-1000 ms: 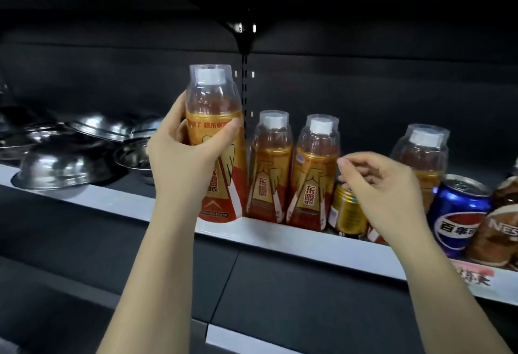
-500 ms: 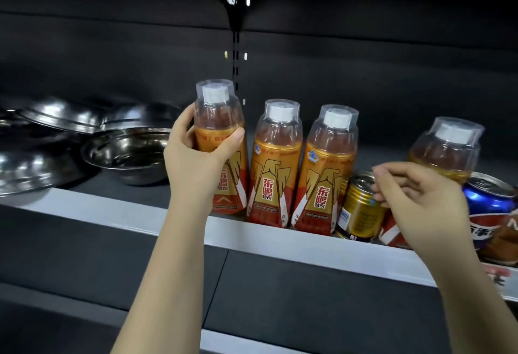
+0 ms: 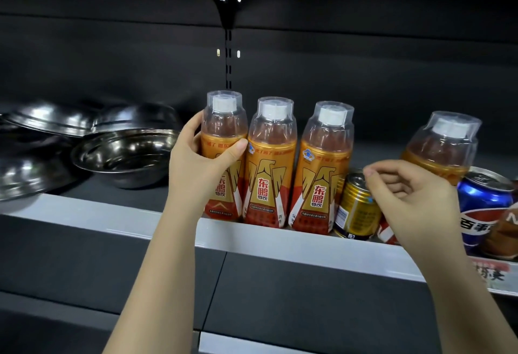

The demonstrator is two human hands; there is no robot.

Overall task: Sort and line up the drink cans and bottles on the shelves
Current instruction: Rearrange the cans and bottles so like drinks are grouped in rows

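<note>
A single head-worn, wide-angle view faces a dark shelf unit head-on, looking forward and slightly down. It sits close: both forearms rise from the bottom edge, and the shelf (image 3: 157, 224) with its grey front lip crosses the middle of the frame, sloping down to the right. The lens bends straight lines near the edges. The back panel (image 3: 364, 67) fills the upper half; the far right side is cropped and dim, so what stands there is probably only partly seen.
</note>
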